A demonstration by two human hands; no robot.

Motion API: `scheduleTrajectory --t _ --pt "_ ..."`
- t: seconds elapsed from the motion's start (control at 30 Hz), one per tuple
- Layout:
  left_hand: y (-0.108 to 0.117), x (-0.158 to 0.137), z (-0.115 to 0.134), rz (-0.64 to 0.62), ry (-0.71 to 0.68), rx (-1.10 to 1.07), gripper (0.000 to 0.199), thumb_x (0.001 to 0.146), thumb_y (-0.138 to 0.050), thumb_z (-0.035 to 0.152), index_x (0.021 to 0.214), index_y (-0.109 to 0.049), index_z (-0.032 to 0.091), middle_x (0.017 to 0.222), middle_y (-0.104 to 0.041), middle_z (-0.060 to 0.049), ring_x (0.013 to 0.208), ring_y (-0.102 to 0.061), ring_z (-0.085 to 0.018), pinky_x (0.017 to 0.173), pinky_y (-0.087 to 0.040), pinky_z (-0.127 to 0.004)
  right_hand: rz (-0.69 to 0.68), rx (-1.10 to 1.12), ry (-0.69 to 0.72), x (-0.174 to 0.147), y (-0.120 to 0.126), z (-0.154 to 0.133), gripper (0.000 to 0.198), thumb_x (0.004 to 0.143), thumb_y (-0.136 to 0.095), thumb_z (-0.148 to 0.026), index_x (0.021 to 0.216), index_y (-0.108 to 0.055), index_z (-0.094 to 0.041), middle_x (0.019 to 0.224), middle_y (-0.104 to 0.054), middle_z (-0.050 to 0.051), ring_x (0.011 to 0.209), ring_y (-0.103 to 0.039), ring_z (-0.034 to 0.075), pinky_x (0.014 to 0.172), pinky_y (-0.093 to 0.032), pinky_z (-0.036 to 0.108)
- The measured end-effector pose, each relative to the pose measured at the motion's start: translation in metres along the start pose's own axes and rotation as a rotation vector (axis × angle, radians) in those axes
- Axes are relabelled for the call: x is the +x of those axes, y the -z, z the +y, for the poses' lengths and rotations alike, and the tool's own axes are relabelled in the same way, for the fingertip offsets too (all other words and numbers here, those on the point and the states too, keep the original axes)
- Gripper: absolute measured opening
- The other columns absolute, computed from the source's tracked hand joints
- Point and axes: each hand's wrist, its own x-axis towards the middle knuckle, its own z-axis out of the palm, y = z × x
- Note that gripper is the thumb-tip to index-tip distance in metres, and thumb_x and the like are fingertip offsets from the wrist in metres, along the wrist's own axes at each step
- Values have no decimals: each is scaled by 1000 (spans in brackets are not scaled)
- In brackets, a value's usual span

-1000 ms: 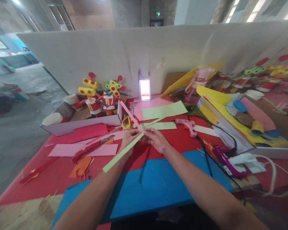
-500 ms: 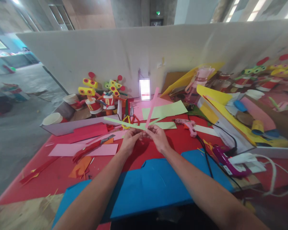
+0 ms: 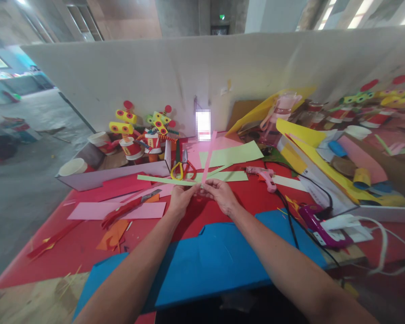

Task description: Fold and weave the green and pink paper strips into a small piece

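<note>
My left hand [image 3: 182,197] pinches one end of a narrow light-green paper strip [image 3: 162,180], which reaches out to the left. My right hand [image 3: 220,193] is closed on the lower end of a pink paper strip [image 3: 209,157] that points away from me. The two strip ends meet at my fingertips, at about a right angle; the fingers hide the joint itself. Just beyond my hands lie wider light-green paper pieces [image 3: 238,176] and a pair of scissors [image 3: 184,166] with yellow and red handles.
A pink glue gun [image 3: 261,173] lies to the right, its cord running towards a purple power strip [image 3: 319,229]. Paper-cup figures [image 3: 131,146] stand in a box at the left. A box of paper scraps [image 3: 324,189] is at the right. Blue material [image 3: 219,261] covers the near edge.
The green strip has swung lower and further left. The pink strip has tipped to a more upright angle and come down slightly. Both hands keep their pinch at nearly the same place.
</note>
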Motion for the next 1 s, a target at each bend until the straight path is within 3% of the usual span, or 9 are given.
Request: scheduleTrajectory --t 0.37,0.63,0.83,1.0 --pt "-1 0 -1 -29 -10 -8 26 66 -79 35 61 -64 14 57 -60 -1 54 -52 -10 53 -41 -22 113 -84 91 2 -3 2 39 52 -85 -47 71 -65 -18 64 -67 -1 62 -64 15 70 -56 33" --pt "1 2 -4 -54 -22 120 28 67 -78 38 62 -64 13 56 -59 -1 54 -52 -10 54 -41 -23 108 -26 101 0 -4 1 38 52 -86 -45 72 -65 -19 69 -69 -1 66 -66 15 77 -56 33" --pt "2 3 -3 -66 -53 96 26 69 -76 38 68 -64 15 60 -61 1 54 -51 -9 55 -41 -21 27 22 17 1 -2 2 40 50 -87 -43 69 -64 -17 65 -69 1 63 -67 15 76 -58 36" --pt "1 2 -2 -79 -44 132 29 68 -77 41 71 -65 15 60 -61 1 53 -51 -10 53 -42 -22 76 29 61 2 -1 3 38 53 -86 -42 71 -64 -17 70 -70 2 66 -68 14 78 -57 35"
